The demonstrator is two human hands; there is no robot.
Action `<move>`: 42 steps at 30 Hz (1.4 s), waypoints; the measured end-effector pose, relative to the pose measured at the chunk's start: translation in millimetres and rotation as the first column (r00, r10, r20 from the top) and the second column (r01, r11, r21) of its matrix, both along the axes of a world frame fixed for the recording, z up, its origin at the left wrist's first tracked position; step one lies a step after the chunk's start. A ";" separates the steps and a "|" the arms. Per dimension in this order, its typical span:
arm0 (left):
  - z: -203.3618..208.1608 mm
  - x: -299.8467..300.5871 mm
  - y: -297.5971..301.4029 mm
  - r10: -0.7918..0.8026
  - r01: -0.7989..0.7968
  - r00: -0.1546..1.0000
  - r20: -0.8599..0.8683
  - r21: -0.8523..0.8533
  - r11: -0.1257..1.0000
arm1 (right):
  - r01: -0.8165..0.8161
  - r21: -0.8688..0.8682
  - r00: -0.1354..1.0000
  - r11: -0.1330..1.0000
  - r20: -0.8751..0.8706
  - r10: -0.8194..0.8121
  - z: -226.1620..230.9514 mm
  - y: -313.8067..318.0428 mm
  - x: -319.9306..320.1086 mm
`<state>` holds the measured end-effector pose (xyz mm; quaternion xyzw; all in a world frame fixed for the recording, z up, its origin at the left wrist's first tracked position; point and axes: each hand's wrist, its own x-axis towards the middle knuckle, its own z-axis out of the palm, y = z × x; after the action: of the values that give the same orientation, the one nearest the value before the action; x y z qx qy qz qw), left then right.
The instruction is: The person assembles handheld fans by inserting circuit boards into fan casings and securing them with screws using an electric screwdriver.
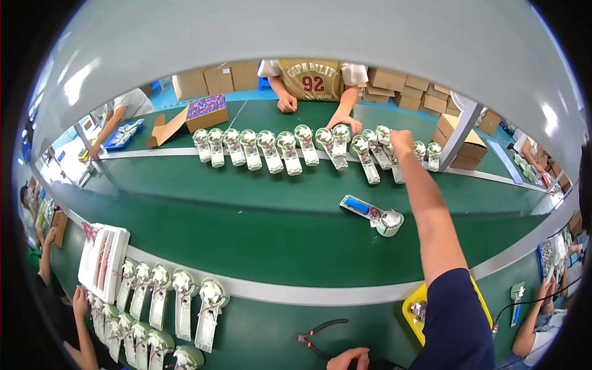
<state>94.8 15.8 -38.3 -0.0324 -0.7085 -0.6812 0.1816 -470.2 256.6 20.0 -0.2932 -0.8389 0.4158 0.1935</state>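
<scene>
My right arm, in a dark blue sleeve, stretches over the green belt to a row of white device shells with round green-rimmed heads and wiring inside. Out there my right hand has its fingers closed at the head of one white device shell. At the lower edge my left hand shows only in part, its fingers bent together; what they hold, if anything, is hidden. Beside it lie pliers with dark handles, jaws to the left. On the belt a single shell with a blue battery lies apart.
A yellow tray stands beside my right sleeve. More shells lie in rows at near left, by a white foam tray. Across the belt, a person's hand touches the row near an open carton. A metal post rises at right.
</scene>
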 end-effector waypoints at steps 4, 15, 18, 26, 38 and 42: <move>-15.4 -6.0 -6.8 0.001 -0.002 1.000 -0.017 -0.013 1.000 | -0.114 -0.049 0.951 0.992 -0.295 0.095 6.9 -13.7 21.7; -2.2 21.4 -20.2 0.111 -0.102 0.993 -0.026 0.231 0.968 | -0.975 -0.178 0.143 0.130 -0.062 0.988 103.8 -221.6 498.8; 46.8 93.5 -60.0 -0.002 -0.060 0.990 0.141 0.437 0.898 | -0.965 -0.256 -0.083 -0.056 0.096 0.992 82.2 -259.6 536.5; -2.5 176.7 -284.6 0.784 -0.779 0.621 -0.013 -0.122 0.615 | -0.907 0.283 0.308 0.312 -0.059 0.950 -34.9 -422.4 592.6; 22.8 142.5 -338.4 0.512 -0.301 0.859 0.012 -0.797 0.523 | -0.782 0.426 0.357 0.455 -0.292 0.887 -61.0 -458.8 598.3; 29.6 134.5 -341.7 0.236 -0.030 0.941 0.244 -0.634 0.773 | -0.814 0.263 0.384 0.518 -0.426 0.819 -63.8 -445.4 604.2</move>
<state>229.4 -325.8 -8.7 0.0677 -0.9128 -0.3911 0.0958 134.0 -188.8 -43.8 0.2765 -0.7936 0.5126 0.1760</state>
